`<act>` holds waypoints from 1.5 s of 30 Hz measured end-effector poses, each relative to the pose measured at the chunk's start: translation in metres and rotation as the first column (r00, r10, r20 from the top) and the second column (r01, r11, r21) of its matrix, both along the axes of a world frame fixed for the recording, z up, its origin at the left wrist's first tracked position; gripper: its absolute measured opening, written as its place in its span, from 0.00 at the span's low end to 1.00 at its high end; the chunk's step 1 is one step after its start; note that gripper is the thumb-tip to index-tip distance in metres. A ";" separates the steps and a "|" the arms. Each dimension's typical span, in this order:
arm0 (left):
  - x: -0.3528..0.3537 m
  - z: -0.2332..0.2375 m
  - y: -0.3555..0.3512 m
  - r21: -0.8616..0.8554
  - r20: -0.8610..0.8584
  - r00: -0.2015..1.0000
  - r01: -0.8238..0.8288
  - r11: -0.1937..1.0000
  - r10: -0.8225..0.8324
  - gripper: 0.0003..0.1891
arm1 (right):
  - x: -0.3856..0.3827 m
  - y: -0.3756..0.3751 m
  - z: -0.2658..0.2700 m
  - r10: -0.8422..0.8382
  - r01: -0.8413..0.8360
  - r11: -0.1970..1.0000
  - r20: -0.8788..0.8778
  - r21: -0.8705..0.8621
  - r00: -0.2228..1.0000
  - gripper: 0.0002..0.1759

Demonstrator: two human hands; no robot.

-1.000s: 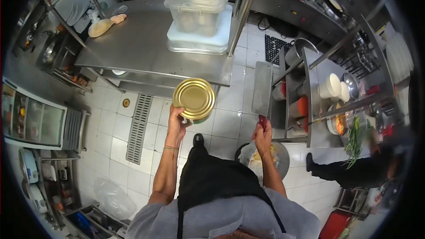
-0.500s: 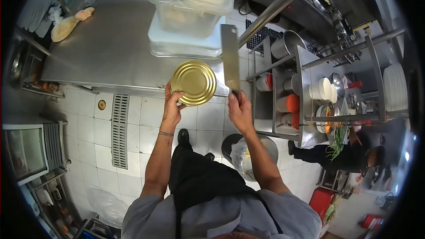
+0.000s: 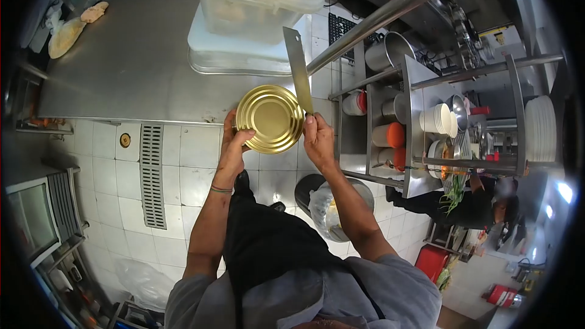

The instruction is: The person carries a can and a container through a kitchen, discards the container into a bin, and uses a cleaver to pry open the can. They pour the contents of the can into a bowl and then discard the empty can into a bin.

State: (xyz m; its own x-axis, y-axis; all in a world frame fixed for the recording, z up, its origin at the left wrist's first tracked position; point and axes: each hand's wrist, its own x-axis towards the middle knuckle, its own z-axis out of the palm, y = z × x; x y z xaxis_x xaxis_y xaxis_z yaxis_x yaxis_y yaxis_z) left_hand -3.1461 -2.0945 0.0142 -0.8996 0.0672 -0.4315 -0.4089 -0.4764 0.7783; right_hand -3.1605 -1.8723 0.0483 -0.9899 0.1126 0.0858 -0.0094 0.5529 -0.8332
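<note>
My left hand (image 3: pixel 233 149) grips a large gold-lidded tin can (image 3: pixel 269 118), held in the air just over the front edge of the steel table (image 3: pixel 134 67). A cleaver (image 3: pixel 298 68) with a broad steel blade is in my right hand (image 3: pixel 318 139). The blade points away from me and lies right beside the can's right rim. Whether the blade touches the rim I cannot tell.
Stacked clear plastic tubs (image 3: pixel 250 12) stand at the table's far side, flatbread (image 3: pixel 64 35) at its left end. A lined bin (image 3: pixel 332 204) stands on the tiled floor by my right. A steel rack (image 3: pixel 420 122) with cups and plates is at right; another person (image 3: pixel 481 204) works behind it.
My right hand has brought the cleaver leftward, from well right of the can to right against its right rim. I have stepped closer to the table; the can is steady.
</note>
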 end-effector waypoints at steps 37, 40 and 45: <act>-0.006 -0.007 0.000 -0.012 0.035 0.999 0.035 0.999 -0.035 0.50 | 0.004 0.002 0.016 0.031 -0.025 0.995 -0.064 0.095 0.997 0.18; -0.007 -0.008 -0.003 -0.027 0.045 0.997 0.056 0.998 -0.055 0.50 | 0.007 0.002 0.038 0.032 -0.031 0.999 -0.070 0.018 0.997 0.19; -0.006 -0.006 -0.001 -0.014 0.045 0.998 0.046 0.999 -0.045 0.51 | -0.002 0.003 0.011 0.039 -0.033 0.993 -0.050 0.118 0.998 0.18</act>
